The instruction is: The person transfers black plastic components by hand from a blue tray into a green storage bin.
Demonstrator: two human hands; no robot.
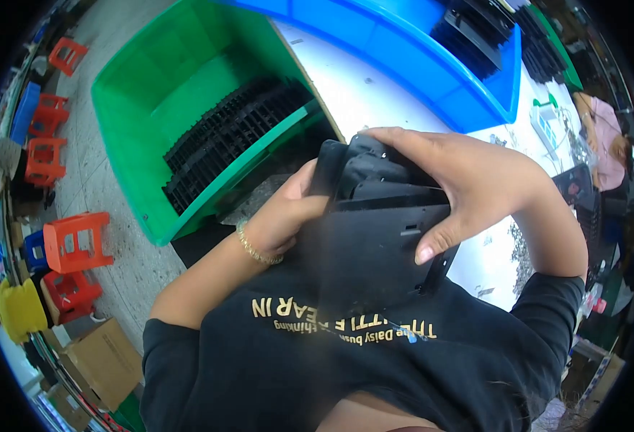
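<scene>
A white table [346, 79] spreads right of the green bin [126, 147]. The blue bin [418, 65] stands on that table, also to the right of the green bin. Orange stools [79, 237] stand left of the green bin. Inside the green bin sits a close row of black parts [238, 129]. The plates [378, 248], also black, are held up in both hands, right of the green bin and nearer the wearer. The right hand [475, 173] clasps them, thumb on the front face, fingers over the top; the left hand [284, 214] grips their left edge, fingertips partly hidden. A bracelet [248, 245] circles the left wrist, just beside the green bin.
</scene>
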